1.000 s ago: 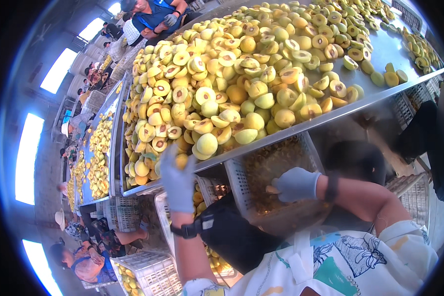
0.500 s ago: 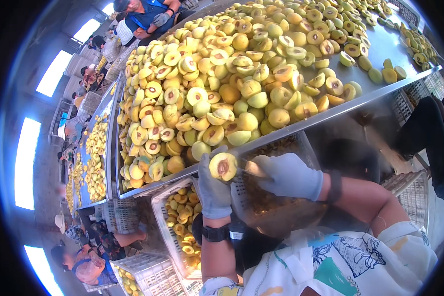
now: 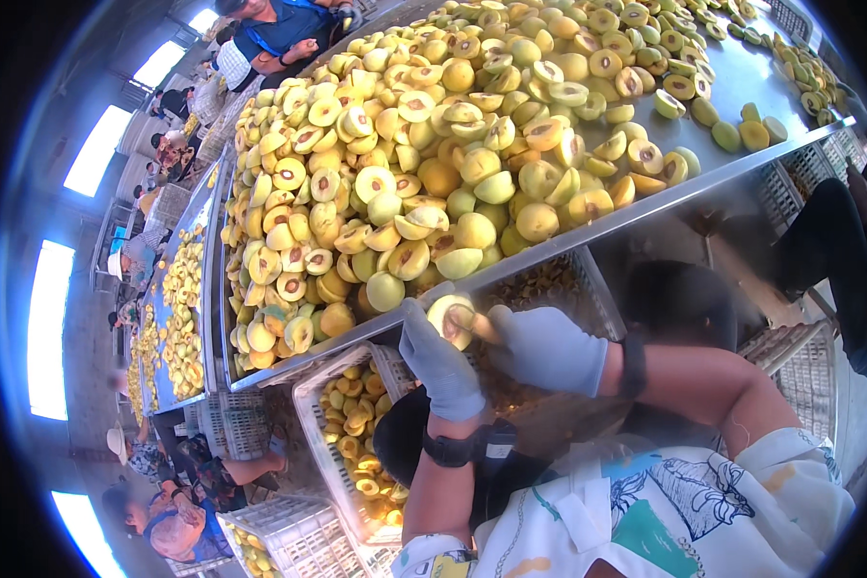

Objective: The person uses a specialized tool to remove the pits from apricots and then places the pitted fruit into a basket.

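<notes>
My gloved left hand [image 3: 440, 364] holds up a halved yellow peach [image 3: 446, 313], its cut face with the brown centre turned towards my right. In my gloved right hand [image 3: 551, 353] is a small hand tool [image 3: 488, 330]; its tip meets the cut face at the brown centre. The grey fingers hide most of the tool, so its exact shape does not show. Both hands are just off the near edge of a metal table [image 3: 645, 204], where many peach halves [image 3: 376, 183] are heaped.
Below the table edge, left of my hands, a white plastic crate [image 3: 310, 424] holds peach halves. Another crate [image 3: 602, 294] stands under the edge beyond my right hand. A person in blue [image 3: 289, 34] works across the table. More people and a second fruit-covered table [image 3: 191, 361] are at left.
My left hand has tilted to the right, turning the peach half. The tool has come from beside the fruit onto its cut face. The view has shifted slightly.
</notes>
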{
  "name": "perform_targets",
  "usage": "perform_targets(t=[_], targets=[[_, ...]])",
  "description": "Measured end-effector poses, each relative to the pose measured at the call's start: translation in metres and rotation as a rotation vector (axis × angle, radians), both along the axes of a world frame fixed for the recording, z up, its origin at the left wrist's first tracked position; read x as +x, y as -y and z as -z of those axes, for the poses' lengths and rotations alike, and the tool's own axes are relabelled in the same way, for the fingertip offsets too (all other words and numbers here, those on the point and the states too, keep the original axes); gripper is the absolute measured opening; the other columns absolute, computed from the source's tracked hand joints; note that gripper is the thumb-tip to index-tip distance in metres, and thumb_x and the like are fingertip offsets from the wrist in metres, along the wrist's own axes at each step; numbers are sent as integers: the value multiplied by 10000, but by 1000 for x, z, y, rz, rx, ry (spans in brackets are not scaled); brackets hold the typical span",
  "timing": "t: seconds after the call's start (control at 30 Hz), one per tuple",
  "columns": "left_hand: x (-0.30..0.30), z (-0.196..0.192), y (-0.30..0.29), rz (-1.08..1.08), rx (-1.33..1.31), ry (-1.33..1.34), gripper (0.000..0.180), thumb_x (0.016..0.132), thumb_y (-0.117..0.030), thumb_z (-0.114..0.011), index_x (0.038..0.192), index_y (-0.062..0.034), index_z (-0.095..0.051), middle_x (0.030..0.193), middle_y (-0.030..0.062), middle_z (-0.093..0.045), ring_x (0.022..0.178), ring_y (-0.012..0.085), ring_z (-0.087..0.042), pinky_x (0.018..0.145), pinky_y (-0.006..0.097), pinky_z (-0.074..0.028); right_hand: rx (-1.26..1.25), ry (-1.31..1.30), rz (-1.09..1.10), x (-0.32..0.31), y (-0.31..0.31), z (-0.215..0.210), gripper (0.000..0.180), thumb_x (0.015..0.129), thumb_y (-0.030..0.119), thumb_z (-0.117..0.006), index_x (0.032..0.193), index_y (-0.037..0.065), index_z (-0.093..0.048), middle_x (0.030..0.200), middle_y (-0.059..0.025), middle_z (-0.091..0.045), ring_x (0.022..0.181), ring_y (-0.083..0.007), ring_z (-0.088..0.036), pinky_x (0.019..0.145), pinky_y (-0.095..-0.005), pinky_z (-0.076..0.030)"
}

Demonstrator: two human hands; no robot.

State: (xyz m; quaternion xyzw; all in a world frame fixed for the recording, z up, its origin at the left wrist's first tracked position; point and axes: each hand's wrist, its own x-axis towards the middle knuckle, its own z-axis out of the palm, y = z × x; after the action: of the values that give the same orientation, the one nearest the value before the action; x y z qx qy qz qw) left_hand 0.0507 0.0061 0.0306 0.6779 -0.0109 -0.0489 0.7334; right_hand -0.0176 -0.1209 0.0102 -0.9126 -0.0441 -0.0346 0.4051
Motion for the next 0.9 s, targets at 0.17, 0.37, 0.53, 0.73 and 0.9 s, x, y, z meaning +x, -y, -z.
perform_targets(t=[0.17,0.37,0.53,0.73,0.9], targets=[[0,19,0,-68,42,132,499,1063,-350,-307,1083,50,-603,957,172,-681,867,205,-653,824,300,-526,183,-70,-6,0,-7,-7,274,862,253,-632,950,9,-542,786,-220,-651,788,-415,-649,688,-461,-526],[7,27,-12,-19,316,266,447,1048,-284,-320,1039,42,-626,960,164,-689,862,195,-653,801,300,-528,525,-283,-120,6,1,-10,344,859,216,-604,1051,-66,-558,789,-213,-653,774,-334,-673,730,-413,-532],[18,21,-23,111,188,52,420,1041,-247,-338,978,28,-649,935,129,-700,837,182,-650,746,294,-518,858,-534,-176,6,0,-1,302,879,203,-602,1065,-33,-562,673,-48,-562,533,-146,-557,482,-296,-487],[14,19,-18,134,748,602,322,1015,-195,-405,1020,2,-660,902,137,-690,821,244,-640,782,350,-495,898,-624,-161,4,7,-16,273,883,196,-596,1060,-10,-564,649,-27,-533,464,-119,-511,411,-256,-437],[12,12,-16,328,302,273,266,992,-170,-456,1021,-9,-665,911,145,-678,842,275,-642,820,364,-497,824,-670,-189,4,9,-16,251,880,193,-592,1018,-16,-569,639,-23,-527,450,-119,-505,399,-257,-423]])
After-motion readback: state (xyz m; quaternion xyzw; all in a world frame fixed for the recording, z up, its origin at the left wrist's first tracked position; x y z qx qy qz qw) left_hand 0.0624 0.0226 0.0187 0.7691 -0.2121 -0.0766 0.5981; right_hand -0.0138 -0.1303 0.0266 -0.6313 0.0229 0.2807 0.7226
